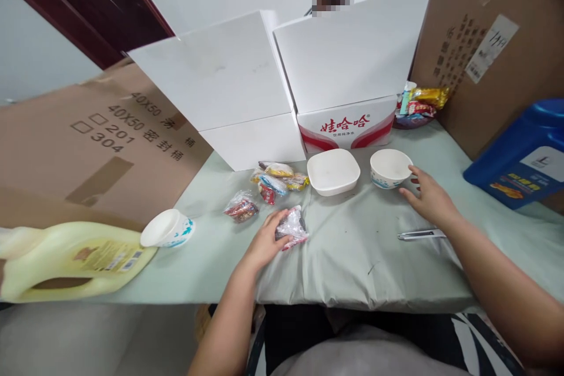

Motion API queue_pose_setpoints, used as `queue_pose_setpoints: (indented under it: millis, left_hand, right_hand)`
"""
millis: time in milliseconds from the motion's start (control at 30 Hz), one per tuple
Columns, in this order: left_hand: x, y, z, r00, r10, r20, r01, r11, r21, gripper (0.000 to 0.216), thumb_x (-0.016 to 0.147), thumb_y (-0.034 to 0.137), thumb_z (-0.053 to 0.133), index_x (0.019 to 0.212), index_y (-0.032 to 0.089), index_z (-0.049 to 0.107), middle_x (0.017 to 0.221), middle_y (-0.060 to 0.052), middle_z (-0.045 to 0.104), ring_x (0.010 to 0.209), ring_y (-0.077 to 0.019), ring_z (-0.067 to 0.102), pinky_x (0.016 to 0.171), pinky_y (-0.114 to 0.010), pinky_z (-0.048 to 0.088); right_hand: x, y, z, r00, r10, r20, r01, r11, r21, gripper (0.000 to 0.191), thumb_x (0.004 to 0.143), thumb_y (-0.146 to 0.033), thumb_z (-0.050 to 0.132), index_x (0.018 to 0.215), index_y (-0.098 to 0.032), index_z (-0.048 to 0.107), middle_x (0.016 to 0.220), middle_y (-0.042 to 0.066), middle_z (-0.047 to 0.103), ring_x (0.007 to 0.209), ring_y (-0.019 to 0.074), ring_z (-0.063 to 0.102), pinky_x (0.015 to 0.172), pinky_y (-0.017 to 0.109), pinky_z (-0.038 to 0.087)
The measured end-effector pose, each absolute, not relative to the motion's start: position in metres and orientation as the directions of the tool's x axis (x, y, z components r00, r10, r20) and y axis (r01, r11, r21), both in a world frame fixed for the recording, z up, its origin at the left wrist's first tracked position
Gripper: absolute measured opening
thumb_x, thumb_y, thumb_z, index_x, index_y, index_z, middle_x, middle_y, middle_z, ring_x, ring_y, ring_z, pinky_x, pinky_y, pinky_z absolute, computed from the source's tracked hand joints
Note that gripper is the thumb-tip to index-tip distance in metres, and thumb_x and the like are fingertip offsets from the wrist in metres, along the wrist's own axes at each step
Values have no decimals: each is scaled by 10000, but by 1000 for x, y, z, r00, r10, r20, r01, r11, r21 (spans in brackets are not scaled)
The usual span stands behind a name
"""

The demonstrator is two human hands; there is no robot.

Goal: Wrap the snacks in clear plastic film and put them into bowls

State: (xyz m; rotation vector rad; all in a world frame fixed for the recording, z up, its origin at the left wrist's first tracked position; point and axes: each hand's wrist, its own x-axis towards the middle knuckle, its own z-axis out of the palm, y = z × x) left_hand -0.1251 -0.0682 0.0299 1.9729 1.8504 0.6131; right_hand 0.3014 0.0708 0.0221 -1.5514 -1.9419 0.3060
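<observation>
My left hand (266, 241) curls around a clear-wrapped snack packet (294, 226) on the table, its thumb and fingers on the packet's left side. Beside it lie another clear-wrapped packet (240, 207) with red and dark contents and a small pile of colourful snack packets (277, 179). My right hand (430, 198) is at the right side of a white paper bowl (388, 170) with a blue pattern. Its thumb and fingers are spread, a fingertip at the rim; whether it touches the bowl I cannot tell. Between the hands and farther back stands a white square dish (333, 171).
A tilted paper bowl (170, 229) lies against a yellow jug (83, 258) at left. A utility knife (420, 235) lies by my right forearm. A blue bottle (522, 153), snack-filled bowl (416, 117), white boxes (348, 123) and cardboard cartons (88, 141) border the table. A person sits behind.
</observation>
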Motion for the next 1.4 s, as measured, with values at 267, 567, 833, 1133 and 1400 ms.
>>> queue_pose_setpoints:
  millis: [267, 567, 833, 1133, 1400]
  left_hand:
    - [-100, -53, 40, -9, 993, 115, 667, -80, 740, 431, 686, 214, 706, 1114, 234, 656, 1060, -44, 599, 992, -219, 617, 808, -311, 515]
    - [-6, -47, 4, 136, 981, 136, 728, -193, 658, 472, 634, 543, 794, 854, 196, 562, 831, -19, 601, 767, -195, 588, 731, -325, 486]
    - [-34, -48, 4, 380, 844, 380, 508, -533, 677, 512, 731, 572, 697, 1054, 193, 578, 1105, -119, 602, 1050, -276, 575, 906, -420, 490]
    - [-30, -47, 0, 430, 877, 216, 589, -454, 669, 780, 697, 519, 784, 1354, 230, 477, 1280, -124, 506, 1168, -285, 546, 1001, -435, 480]
    - [-23, -50, -1, 342, 913, 221, 632, -398, 665, 523, 709, 473, 779, 1128, 210, 609, 1178, -102, 508, 1051, -259, 590, 914, -414, 517]
  right_hand:
    - [342, -4, 13, -486, 859, 159, 737, 501, -453, 421, 816, -461, 615, 1189, -269, 646, 1192, 93, 670, 1104, 308, 615, 929, 484, 506]
    - [300, -30, 27, -382, 910, 161, 798, 413, -439, 291, 950, -319, 402, 1111, -243, 632, 1010, 96, 650, 870, 243, 649, 769, 390, 533]
    - [208, -52, 60, -669, 743, -26, 677, 595, -433, 303, 972, -273, 435, 1211, -251, 620, 1021, 71, 645, 798, 182, 654, 709, 285, 491]
    - [291, -16, 55, -491, 860, -141, 859, 450, -245, 317, 916, -180, 449, 1120, -243, 682, 975, 66, 667, 798, 200, 665, 738, 317, 495]
    - [234, -27, 49, -635, 768, 80, 628, 574, -525, 658, 831, -418, 671, 1408, -211, 433, 1391, 159, 484, 1083, 252, 612, 911, 386, 506]
